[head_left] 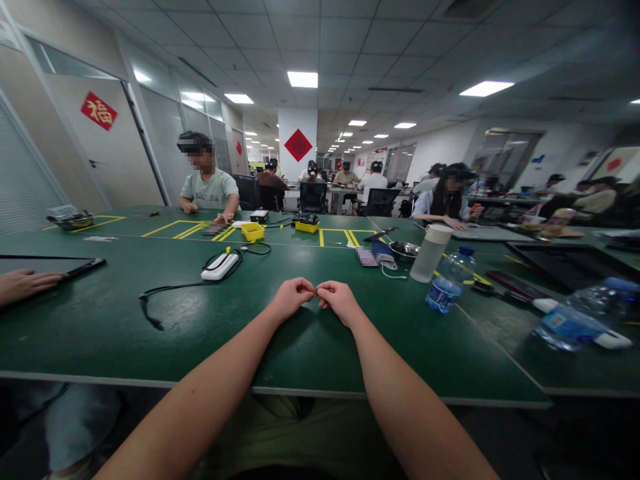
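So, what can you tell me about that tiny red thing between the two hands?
The small red thing shows only as an orange-red speck between the fingertips of the left hand and the right hand, which close on it from either side and seem to hide most of it. It is held over the green table, in front of the person. Its full shape, parts and material can't be made out at this size, nor can whether it is one piece or two.

Left fingers (303, 285) and right fingers (325, 291) meet, pinching a tiny red piece (315, 292) over the green counter (410, 353); white corded device (219, 267) off left, blue-capped water bottle (450, 280) right!
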### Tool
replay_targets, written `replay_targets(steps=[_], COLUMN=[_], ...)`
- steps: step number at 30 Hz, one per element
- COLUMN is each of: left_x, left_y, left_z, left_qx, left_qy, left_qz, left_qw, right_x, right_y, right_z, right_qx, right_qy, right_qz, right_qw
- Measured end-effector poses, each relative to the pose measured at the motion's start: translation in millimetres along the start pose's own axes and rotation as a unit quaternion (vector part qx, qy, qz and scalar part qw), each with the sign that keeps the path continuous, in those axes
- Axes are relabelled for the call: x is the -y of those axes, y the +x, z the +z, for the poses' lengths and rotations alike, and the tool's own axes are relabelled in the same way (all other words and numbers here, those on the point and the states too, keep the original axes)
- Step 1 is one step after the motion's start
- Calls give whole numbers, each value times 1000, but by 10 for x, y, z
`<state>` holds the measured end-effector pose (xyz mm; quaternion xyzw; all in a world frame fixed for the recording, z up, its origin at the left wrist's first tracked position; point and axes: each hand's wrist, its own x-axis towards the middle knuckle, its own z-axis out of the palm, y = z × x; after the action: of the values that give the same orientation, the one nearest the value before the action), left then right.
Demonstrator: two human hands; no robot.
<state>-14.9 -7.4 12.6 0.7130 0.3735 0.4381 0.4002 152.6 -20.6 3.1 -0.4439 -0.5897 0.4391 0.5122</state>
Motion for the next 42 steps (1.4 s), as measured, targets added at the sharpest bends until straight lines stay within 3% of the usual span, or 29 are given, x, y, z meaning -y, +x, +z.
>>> replay_targets(steps=[7,14,21,23,27,32,42], left_x=[39,12,-49,-33,0,-11,-20], left_y=[-7,1,-11,-3,12,-16,-12], left_z=[24,32,27,27,16,11,28], left_qx=[-10,-56,-48,-54,-41,-27,-51], left_qy=[106,225,238,205,64,-41,-34], left_qz=[72,136,206,184,69,-21,-26], left_qw=[992,963,948,960,995,999,998], right_x=[-12,39,122,109,57,19,31], right_y=[23,-4,-34,-27,-6,10,4], right_z=[-8,-9,-4,-6,-7,4,9], right_qx=[-13,-15,-24,-26,-29,-19,-19], right_qy=[-6,13,14,18,22,15,-12], right_qz=[0,-21,-36,-41,-48,-49,-49], right_qw=[1000,1000,999,999,998,999,999])
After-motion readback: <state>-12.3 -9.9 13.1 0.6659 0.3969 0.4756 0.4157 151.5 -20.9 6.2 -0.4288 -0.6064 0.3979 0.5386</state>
